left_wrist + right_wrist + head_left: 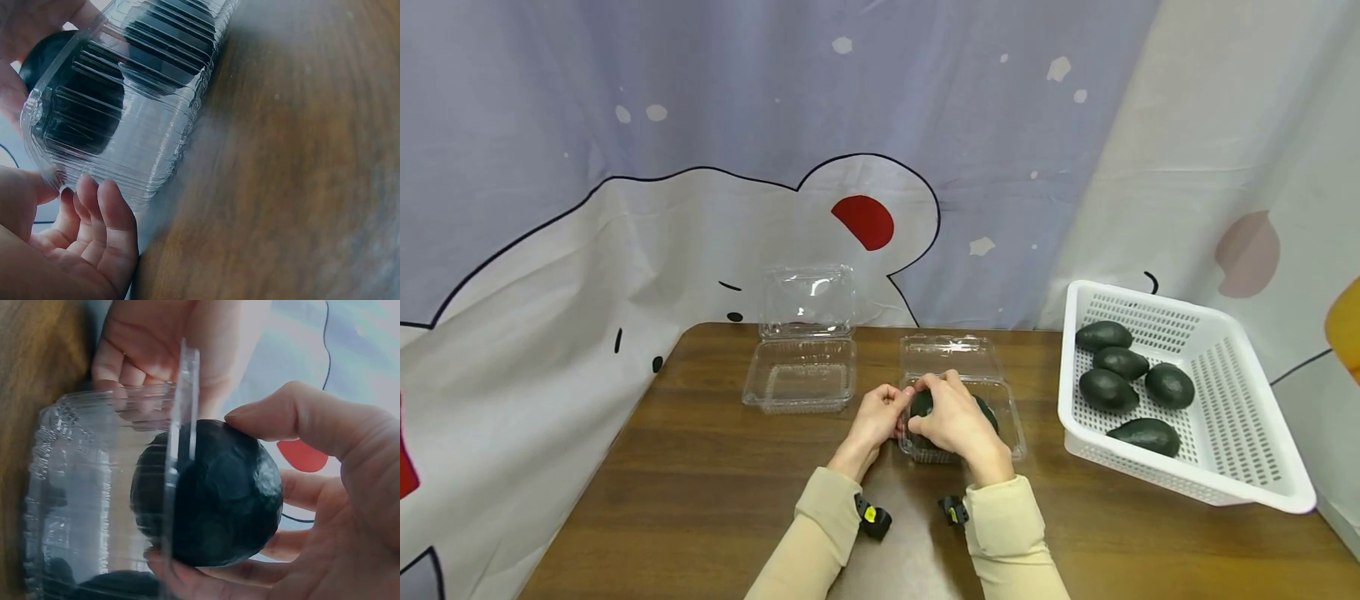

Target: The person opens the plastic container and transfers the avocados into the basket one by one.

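Note:
My right hand point(958, 421) grips a dark green avocado point(215, 500) from above, thumb on one side and fingers round the other. The avocado is partly below the rim of a clear plastic clamshell container point(1018, 429), whose lid point(951, 357) stands open at the back. A second avocado point(169, 47) lies inside the same container, mostly hidden by my right hand in the head view. At the container's left side, my left hand point(874, 421) pinches the rim between thumb and fingers.
Another clear clamshell container point(801, 385) stands open to the left, its lid raised against the curtain point(625, 275). On the right is a white plastic basket point(1064, 375) with several avocados point(1108, 390) in it. Everything rests on a brown wooden table point(700, 492).

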Available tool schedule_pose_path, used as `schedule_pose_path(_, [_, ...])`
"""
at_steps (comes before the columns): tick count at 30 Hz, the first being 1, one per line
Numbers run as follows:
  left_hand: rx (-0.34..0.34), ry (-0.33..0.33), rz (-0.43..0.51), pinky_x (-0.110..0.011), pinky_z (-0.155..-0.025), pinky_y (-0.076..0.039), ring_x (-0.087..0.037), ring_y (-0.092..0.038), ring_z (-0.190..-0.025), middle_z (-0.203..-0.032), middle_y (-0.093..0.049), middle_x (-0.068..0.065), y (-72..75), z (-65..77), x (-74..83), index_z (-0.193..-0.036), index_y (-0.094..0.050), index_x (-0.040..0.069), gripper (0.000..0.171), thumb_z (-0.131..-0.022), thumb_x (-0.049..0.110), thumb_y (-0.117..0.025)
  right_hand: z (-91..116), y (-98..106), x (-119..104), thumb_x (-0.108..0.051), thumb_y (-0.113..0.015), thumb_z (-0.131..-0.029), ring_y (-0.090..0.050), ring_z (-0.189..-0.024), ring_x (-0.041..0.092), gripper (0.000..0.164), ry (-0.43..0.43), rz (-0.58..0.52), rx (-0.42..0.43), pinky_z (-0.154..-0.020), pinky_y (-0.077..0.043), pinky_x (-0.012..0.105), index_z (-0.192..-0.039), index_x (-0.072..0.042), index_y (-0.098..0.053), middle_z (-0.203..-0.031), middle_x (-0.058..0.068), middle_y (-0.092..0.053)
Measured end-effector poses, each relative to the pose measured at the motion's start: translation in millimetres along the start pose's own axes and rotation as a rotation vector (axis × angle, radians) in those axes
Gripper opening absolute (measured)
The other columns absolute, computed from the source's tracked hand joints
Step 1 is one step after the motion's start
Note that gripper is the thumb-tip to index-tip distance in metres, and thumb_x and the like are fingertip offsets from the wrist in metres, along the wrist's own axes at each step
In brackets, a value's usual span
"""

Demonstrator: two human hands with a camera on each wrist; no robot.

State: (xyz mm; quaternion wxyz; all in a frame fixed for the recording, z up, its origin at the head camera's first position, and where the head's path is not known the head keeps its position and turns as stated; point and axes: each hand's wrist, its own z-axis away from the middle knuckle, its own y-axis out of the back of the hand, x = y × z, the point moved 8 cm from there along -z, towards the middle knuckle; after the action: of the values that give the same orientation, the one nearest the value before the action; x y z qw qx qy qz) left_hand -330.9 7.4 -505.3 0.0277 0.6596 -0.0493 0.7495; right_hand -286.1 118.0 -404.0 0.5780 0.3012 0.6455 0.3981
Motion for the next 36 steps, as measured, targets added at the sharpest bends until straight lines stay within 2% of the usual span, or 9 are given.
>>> schedule_pose_path(12, [0.015,0.003,-0.027,-0.02,-0.043,-0.043,-0.009,-0.047,-0.051,-0.062,-0.049,0.0,3.0,3.0,0.5,-0.083,-0.053,0.007,0.028,-0.097,0.028,-0.064,7.7,20.0,-1.2,-0.017,-0.077,-0.075,-0.054,-0.095,0.031,0.048,0.008,-0.051,0.071,-0.079,-0.049,0.044,-0.12,-0.008,-0.062,-0.122,0.017,-0.048])
schedule_pose_path(20, [0.015,0.017,-0.031,-0.021,-0.046,-0.045,-0.011,-0.046,-0.055,-0.065,-0.048,-0.001,1.5,4.2,3.8,-0.083,-0.054,0.008,0.027,-0.097,0.029,-0.063,8.8,39.4,2.5,-0.018,-0.075,-0.078,-0.054,-0.1,0.034,0.048,0.013,-0.046,0.086,-0.079,-0.05,0.046,-0.123,-0.01,-0.06,-0.13,0.019,-0.045])
schedule_pose_path(27, [0.024,0.015,-0.024,-0.021,-0.046,-0.045,-0.011,-0.046,-0.056,-0.066,-0.048,-0.001,1.5,2.5,0.2,-0.085,-0.054,0.007,0.027,-0.096,0.029,-0.064,10.4,83.3,7.0,-0.017,-0.073,-0.078,-0.053,-0.105,0.039,0.05,0.051,0.012,0.13,-0.083,-0.048,0.051,-0.125,-0.008,-0.058,-0.132,0.021,-0.042])
schedule_pose_path(36, [0.018,0.018,-0.028,-0.021,-0.046,-0.045,-0.011,-0.046,-0.056,-0.065,-0.048,-0.001,0.8,2.7,-0.7,-0.085,-0.053,0.007,0.027,-0.097,0.029,-0.064,17.3,145.1,10.3,-0.013,-0.07,-0.077,-0.052,-0.104,0.044,0.052,0.114,0.142,0.163,-0.083,-0.045,0.055,-0.127,-0.003,-0.056,-0.13,0.026,-0.042])
